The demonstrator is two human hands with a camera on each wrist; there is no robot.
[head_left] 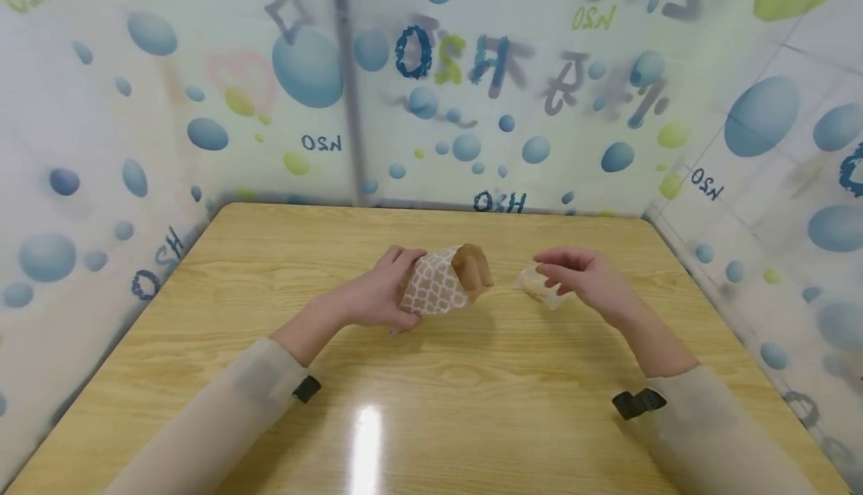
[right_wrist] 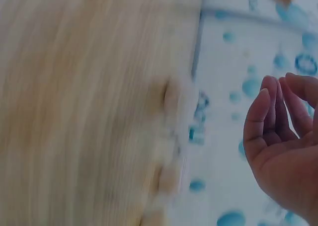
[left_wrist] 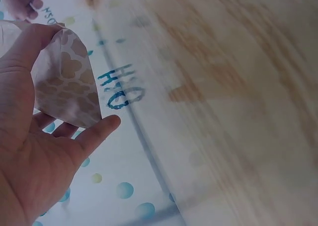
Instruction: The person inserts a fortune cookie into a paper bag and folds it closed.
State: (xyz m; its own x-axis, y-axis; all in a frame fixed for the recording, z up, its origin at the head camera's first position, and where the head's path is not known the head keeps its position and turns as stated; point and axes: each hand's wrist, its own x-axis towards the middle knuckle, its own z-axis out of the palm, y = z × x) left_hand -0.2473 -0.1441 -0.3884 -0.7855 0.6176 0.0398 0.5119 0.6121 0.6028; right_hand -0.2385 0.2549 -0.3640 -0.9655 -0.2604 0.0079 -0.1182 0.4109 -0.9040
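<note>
My left hand (head_left: 377, 294) grips a brown paper bag (head_left: 431, 285) with a white lattice print, its thumb on the near side and its fingers on the far side. The bag is tilted, and its gaping mouth faces right. In the left wrist view the printed side of the bag (left_wrist: 69, 82) shows between thumb and fingers. My right hand (head_left: 589, 283) is over a small pale, see-through packet (head_left: 539, 289) on the table. Its fingers are loosely bent with the thumb close to them, and nothing is visible between them in the right wrist view. What lies inside either bag is unclear.
The wooden table (head_left: 472, 405) carries a bright light reflection near its front. Printed sheets (head_left: 438, 143) with blue and green drops stand behind it and on both sides. Blurred brownish lumps (right_wrist: 169, 179) appear at the table's edge in the right wrist view.
</note>
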